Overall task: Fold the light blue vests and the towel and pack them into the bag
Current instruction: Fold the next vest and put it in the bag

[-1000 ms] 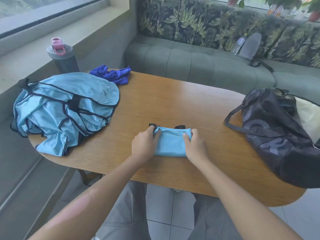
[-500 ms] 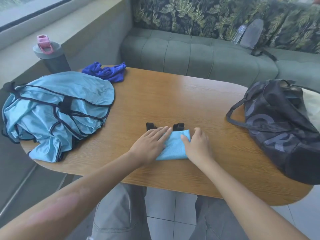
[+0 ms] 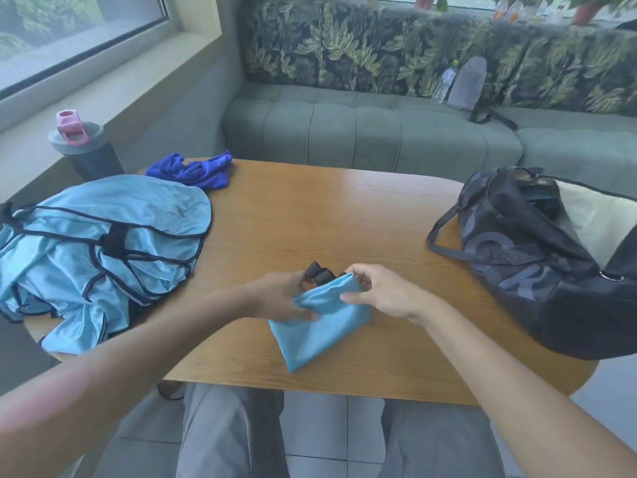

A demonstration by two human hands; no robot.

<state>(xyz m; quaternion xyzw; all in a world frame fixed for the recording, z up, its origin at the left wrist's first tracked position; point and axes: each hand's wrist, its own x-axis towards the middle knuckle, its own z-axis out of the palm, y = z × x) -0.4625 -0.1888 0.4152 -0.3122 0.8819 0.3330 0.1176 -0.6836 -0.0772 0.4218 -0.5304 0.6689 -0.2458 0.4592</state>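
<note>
A folded light blue vest (image 3: 319, 331) with black straps hangs tilted just above the wooden table (image 3: 327, 222), near its front edge. My left hand (image 3: 275, 298) grips its upper left edge. My right hand (image 3: 382, 293) pinches its top right corner. A heap of unfolded light blue vests (image 3: 100, 250) lies on the table's left end. Behind the heap sits a crumpled dark blue towel (image 3: 196, 169). The dark sports bag (image 3: 537, 267) stands open on the right end, showing a pale lining.
A grey bottle (image 3: 81, 150) with a pink lid stands at the far left, behind the vests. A green sofa (image 3: 372, 129) runs along the far side, with a clear bottle and a grey pouch on it. My knees are under the table's front edge.
The folded vest lay flat under both hands; now both hands have lifted it off the table and tilted it, its lower corner hanging toward me.
</note>
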